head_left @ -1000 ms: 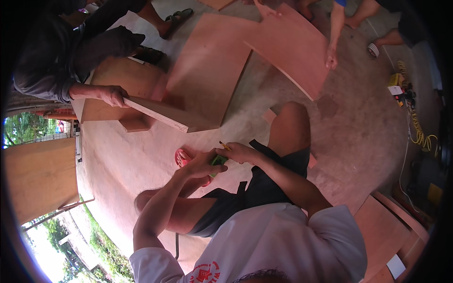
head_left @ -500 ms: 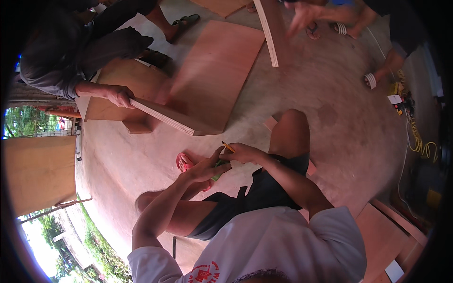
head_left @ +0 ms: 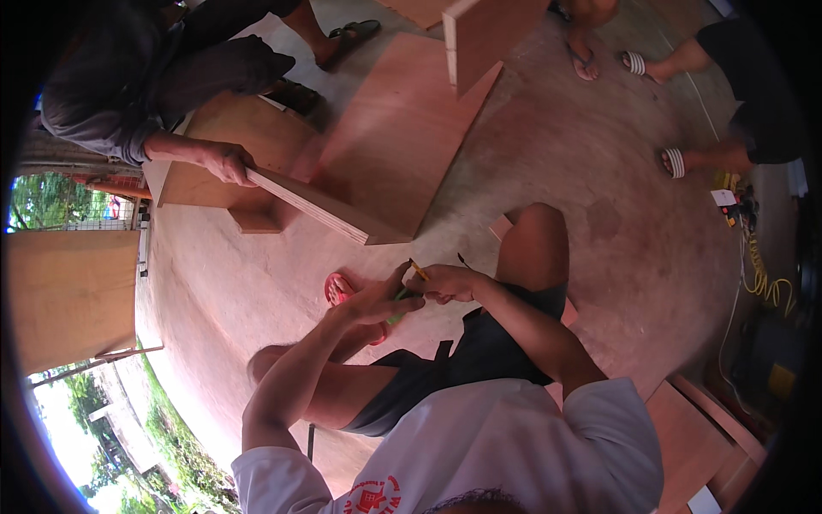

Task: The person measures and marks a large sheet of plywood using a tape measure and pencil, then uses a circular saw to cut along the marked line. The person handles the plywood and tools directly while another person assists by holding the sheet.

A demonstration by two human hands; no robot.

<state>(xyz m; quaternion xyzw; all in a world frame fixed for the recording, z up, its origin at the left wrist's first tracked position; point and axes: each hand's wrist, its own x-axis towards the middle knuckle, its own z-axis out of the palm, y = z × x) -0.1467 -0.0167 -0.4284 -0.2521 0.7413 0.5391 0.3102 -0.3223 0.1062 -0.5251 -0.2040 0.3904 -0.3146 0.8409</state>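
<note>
My left hand (head_left: pixel 379 298) is closed on a small green object (head_left: pixel 397 313), apparently a tape measure, mostly hidden by my fingers. My right hand (head_left: pixel 449 283) grips a yellow pencil (head_left: pixel 419 271) and meets the left over my lap. Just beyond them lies a broad plywood panel (head_left: pixel 411 128) joined to a narrower board (head_left: pixel 317 206). A co-worker's hand (head_left: pixel 224 161) holds that board's left end.
Another plywood piece (head_left: pixel 479 38) is raised at the top. Co-workers' sandalled feet (head_left: pixel 672 163) stand upper right. Tools and a yellow coiled hose (head_left: pixel 762 274) lie at the right; stacked boards (head_left: pixel 685 445) lower right. A large board (head_left: pixel 68 300) stands at the left.
The co-worker's board at upper right has lifted and swung up toward the top, and that person's hands left view. The left co-worker's hand shifted slightly up. My hands stay together, slightly rightward.
</note>
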